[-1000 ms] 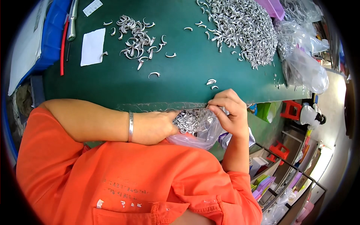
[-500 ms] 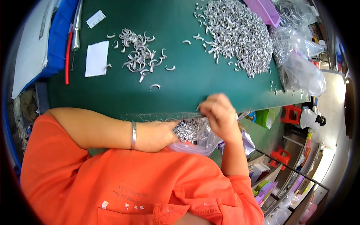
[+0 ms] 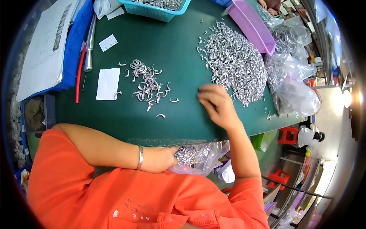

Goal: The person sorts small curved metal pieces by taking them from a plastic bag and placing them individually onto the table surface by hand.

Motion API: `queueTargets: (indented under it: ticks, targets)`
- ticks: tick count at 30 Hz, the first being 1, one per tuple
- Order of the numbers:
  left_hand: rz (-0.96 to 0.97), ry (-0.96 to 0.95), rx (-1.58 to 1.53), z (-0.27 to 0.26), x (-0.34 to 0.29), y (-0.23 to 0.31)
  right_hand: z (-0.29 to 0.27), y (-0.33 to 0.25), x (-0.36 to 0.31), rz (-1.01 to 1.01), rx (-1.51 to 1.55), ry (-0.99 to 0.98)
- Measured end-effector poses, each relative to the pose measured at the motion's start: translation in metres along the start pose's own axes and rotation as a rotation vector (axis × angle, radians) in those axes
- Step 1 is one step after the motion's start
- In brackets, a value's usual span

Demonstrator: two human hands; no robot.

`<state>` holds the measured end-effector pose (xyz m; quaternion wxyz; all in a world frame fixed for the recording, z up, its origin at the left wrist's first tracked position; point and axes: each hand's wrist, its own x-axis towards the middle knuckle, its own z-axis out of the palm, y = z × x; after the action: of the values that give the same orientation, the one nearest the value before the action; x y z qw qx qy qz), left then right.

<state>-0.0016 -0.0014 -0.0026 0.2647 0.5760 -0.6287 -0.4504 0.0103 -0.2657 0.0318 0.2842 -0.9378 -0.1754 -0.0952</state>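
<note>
Silver pieces lie beside the curled right hand. Left hand touches a bag. I cannot tell either finger grip.

green tbl, lg pile of metal pcs, sm cluster, wht paper, turq basket

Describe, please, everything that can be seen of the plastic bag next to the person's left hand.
The clear plastic bag looks thin, glossy and wrinkled, slightly purplish along its near rim. Its mouth is open, showing many small, curved, silvery pieces inside. It is by the near edge of the green table. The left hand is at its left side; its underside is hidden.
</note>
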Motion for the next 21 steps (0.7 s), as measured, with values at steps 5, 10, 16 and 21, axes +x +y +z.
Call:
queueTargets:
  ticks: [5, 10, 16, 21]
  targets:
    - [-0.049, -0.038, 0.035, 0.002, 0.001, 0.0, 0.002, -0.01, -0.053, 0.215, -0.122, 0.262]
    - [0.017, 0.052, 0.077, 0.0, 0.0, 0.001, 0.007, -0.03, -0.085, 0.268, -0.075, 0.271]
    - [-0.025, 0.035, 0.048, -0.003, -0.003, 0.003, 0.013, -0.045, -0.103, 0.408, -0.129, 0.548]
    - [0.015, 0.034, 0.103, -0.003, -0.002, -0.001, 0.028, -0.049, -0.084, 0.358, -0.179, 0.541]
